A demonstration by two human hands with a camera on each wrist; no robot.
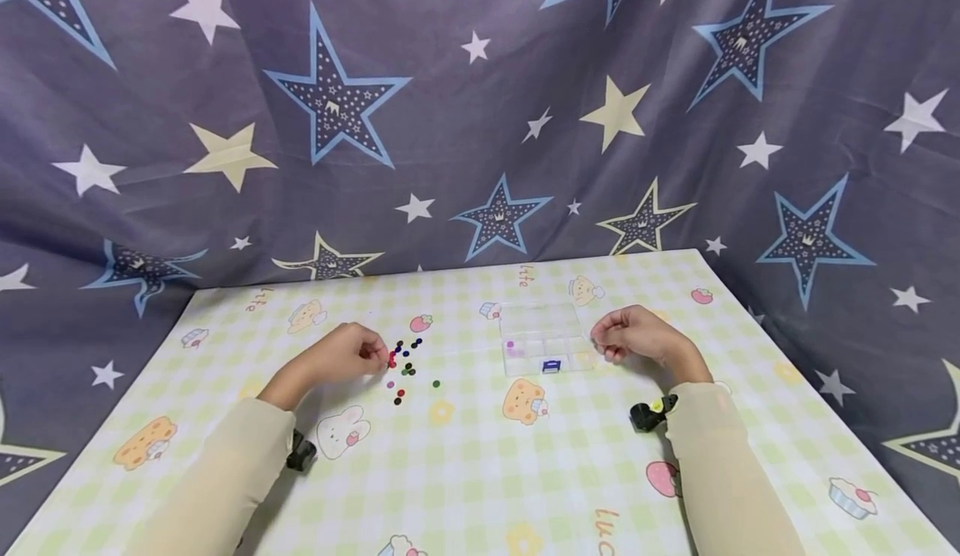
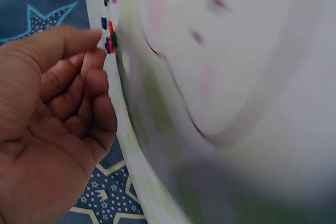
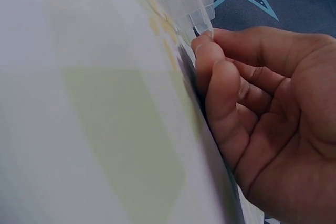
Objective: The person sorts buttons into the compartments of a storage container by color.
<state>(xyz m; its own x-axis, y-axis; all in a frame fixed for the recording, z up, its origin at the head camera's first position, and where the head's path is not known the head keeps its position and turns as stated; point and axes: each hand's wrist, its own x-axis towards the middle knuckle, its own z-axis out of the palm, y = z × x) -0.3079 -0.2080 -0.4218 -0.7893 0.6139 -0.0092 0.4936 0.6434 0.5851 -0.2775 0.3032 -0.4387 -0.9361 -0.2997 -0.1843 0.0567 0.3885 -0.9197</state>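
Observation:
Small flat round pieces, perhaps beads [image 1: 407, 368], lie scattered left of centre in red, dark blue, green, purple and black. My left hand [image 1: 352, 351] is at their left side, its thumb and index fingertips close together beside several red beads [image 2: 111, 29]. Whether a bead is between those fingertips I cannot tell. To the right is a clear plastic compartment box [image 1: 531, 362] with its lid [image 1: 540, 318] tipped back and a blue latch at the front. One purple bead [image 1: 511, 344] is in its left compartment. My right hand [image 1: 637, 338] pinches the box's right edge.
A pale green checked tablecloth [image 1: 465, 473] with printed cartoon figures covers the table. Behind and beside it hangs a dark star-patterned curtain [image 1: 450, 122]. One green bead [image 1: 437, 383] lies apart from the others, toward the box.

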